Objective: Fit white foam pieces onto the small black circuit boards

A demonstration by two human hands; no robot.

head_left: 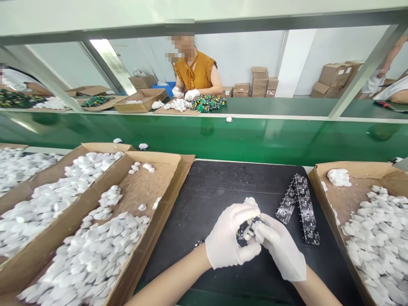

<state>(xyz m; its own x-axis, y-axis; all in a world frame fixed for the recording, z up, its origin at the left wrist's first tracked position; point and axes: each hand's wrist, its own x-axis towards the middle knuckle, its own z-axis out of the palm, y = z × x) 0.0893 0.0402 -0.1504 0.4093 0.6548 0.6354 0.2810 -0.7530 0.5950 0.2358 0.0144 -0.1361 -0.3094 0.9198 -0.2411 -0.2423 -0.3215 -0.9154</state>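
Both my hands wear white gloves and meet over the black mat (216,187). My left hand (231,236) is curled around a small dark circuit board (241,232), with a white padded piece (250,202) at its fingertips. The fingers of my right hand (279,244) are pinched at the board's right side, beside a small white part; the exact contact is partly hidden. To the right lie two long black circuit board strips (307,210), their upper ends touching. Small dark parts (199,243) show just left of my left wrist.
Cardboard trays (153,221) of white pieces stand at the left, and another tray (328,225) at the right. Beyond runs a green belt (261,138) with a few small white pieces. Across it a gloved person (199,72) sits beside a pile of green boards (208,103).
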